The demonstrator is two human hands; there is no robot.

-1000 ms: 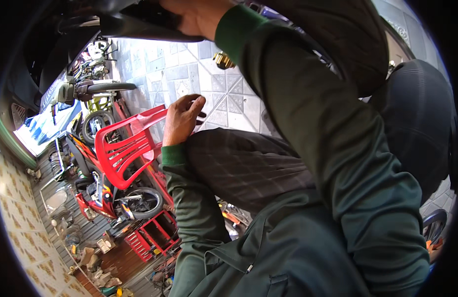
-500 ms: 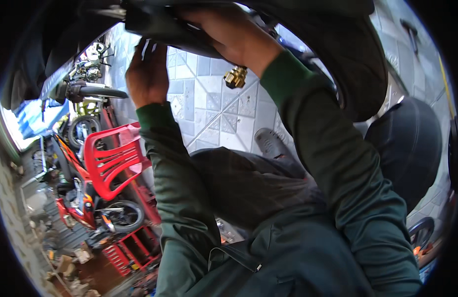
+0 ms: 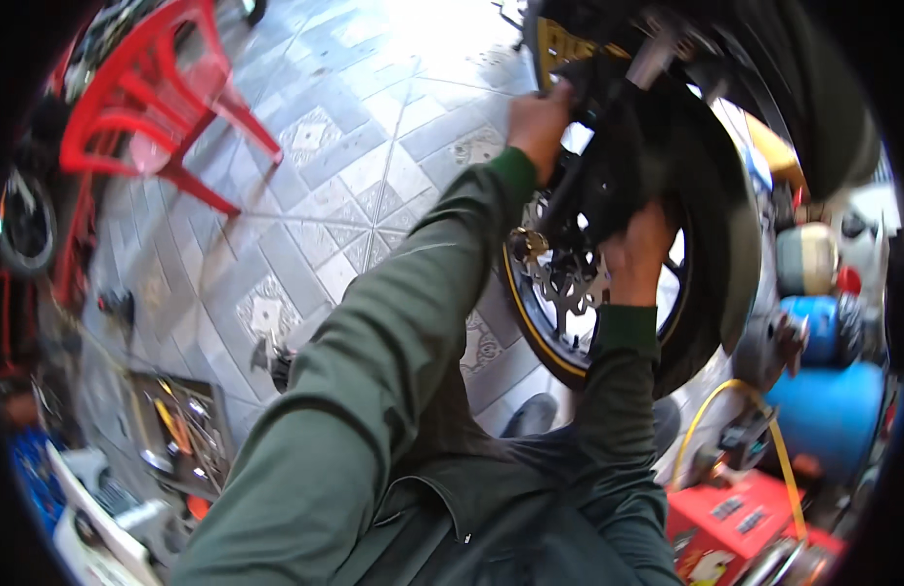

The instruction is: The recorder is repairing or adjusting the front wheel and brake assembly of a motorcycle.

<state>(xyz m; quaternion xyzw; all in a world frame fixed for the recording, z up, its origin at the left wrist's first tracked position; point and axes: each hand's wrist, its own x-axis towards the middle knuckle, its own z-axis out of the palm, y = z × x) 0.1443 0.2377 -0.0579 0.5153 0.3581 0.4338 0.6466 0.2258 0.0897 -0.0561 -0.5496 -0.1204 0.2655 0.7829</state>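
A motorcycle wheel (image 3: 711,298) with a yellow rim stripe, a brake disc (image 3: 576,300) and a gold caliper (image 3: 530,244) fills the right centre. My left hand (image 3: 538,127) has its fingers closed on a dark part (image 3: 593,98) beside the fork, above the caliper. My right hand (image 3: 635,252) reaches up beside the disc into the shadow of the dark bodywork, its fingertips hidden and blurred. My grey shoe (image 3: 530,415) shows below the wheel.
A red plastic chair (image 3: 139,117) stands at upper left on the tiled floor (image 3: 325,244). A tool tray (image 3: 183,430) lies at lower left. At right are blue containers (image 3: 823,415), a yellow hose (image 3: 730,386) and a red box (image 3: 725,527). Motorcycles (image 3: 27,220) line the far left.
The view has swung onto the wheel. My left hand, low and loose a second ago, is raised onto the dark part; my right hand has moved down and lies beside the disc.
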